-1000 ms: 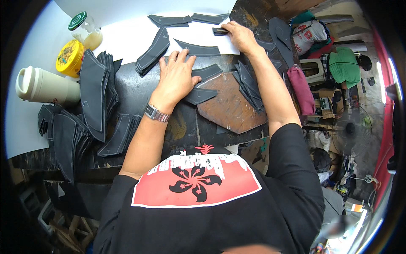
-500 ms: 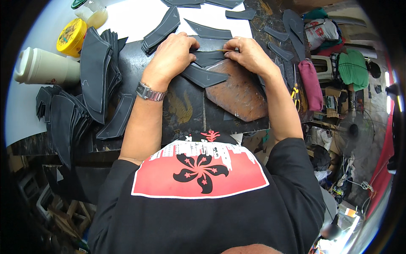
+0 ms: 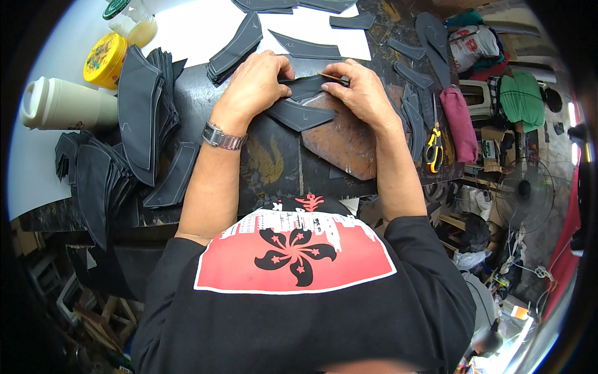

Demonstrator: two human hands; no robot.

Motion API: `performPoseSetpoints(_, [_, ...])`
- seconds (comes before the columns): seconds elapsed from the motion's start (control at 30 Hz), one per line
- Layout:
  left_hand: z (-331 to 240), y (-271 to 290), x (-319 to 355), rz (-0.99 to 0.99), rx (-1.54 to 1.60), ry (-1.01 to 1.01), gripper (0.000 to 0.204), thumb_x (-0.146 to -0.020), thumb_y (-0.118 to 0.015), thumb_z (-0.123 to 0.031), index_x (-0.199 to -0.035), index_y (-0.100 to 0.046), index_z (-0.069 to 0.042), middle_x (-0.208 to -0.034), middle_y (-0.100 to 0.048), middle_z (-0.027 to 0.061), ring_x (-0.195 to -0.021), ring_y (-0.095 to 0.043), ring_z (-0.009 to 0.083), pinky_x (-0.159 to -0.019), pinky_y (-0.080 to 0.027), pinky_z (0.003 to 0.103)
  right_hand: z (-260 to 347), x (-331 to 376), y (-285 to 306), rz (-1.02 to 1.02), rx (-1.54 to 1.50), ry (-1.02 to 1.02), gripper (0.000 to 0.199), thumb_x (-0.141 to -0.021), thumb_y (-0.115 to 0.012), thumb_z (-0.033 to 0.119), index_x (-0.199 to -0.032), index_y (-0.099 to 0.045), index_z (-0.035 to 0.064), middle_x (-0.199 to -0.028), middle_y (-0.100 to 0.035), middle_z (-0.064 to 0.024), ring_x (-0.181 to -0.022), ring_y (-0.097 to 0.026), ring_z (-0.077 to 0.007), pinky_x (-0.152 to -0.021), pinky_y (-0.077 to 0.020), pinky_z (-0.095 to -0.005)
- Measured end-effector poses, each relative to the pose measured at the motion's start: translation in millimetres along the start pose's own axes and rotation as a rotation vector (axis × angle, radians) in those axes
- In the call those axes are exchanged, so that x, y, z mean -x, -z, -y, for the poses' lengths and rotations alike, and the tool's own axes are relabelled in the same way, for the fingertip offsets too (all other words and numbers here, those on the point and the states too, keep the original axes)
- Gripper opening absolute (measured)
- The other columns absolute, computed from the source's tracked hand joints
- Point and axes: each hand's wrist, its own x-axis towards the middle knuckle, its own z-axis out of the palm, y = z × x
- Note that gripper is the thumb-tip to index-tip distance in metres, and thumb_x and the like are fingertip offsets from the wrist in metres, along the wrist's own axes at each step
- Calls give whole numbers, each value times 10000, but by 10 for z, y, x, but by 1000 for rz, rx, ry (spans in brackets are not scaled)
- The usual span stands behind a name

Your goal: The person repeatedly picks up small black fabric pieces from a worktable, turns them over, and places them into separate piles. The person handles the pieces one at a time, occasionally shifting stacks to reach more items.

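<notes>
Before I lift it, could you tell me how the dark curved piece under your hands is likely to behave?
The dark curved piece looks thin and flat, so probably light and floppy, drooping at its tapered ends. Its matte face suggests it won't slip much on the brown board. The left hand and right hand pressing it hint it shifts easily.

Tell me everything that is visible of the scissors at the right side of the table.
The scissors have yellow and black handles and slim metal blades, which look closed. They lie flat near the right edge of the dark worktable, handles toward the person, blades pointing away. Beside them are dark cut strips on one side and a folded pink cloth on the other. Neither hand touches them.
</notes>
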Motion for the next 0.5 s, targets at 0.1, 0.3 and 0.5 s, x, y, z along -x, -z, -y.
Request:
performPoseSetpoints(0.1, [3, 12, -30, 41, 64, 27, 234, -767, -784, -103, -980, -711, -40, -940, -694, 132, -903, -666, 309, -820, -517, 380, 4, -11, -4, -6, 15, -1, 305, -822, -760, 187, -1088, -715, 44, -975, -669, -107, -898, -674, -265, -808, -524, -354])
performPoseSetpoints(0.3, [41, -39, -62, -126, 267, 5, 180, -837, -726, -77, -1008, -701, -28, -925, -733, 104, -821, -690, 210, -768, -533, 320, 9, 20, -100, -208, 88, 26, 329, -840, -741, 178, -1148, -694, 71, -1039, -663, -106, -970, -664, -277, -860, -515, -373])
performPoseSetpoints(0.5, [13, -41, -99, -198, 345, 31, 181, -854, -707, -79, -1029, -700, -32, -932, -730, 86, -823, -678, 166, -771, -528, 295, -1, 7, -98, -176, 61, -16, 222, -864, -687, 134, -1076, -679, 70, -1060, -675, -128, -993, -665, -331, -826, -520, -426])
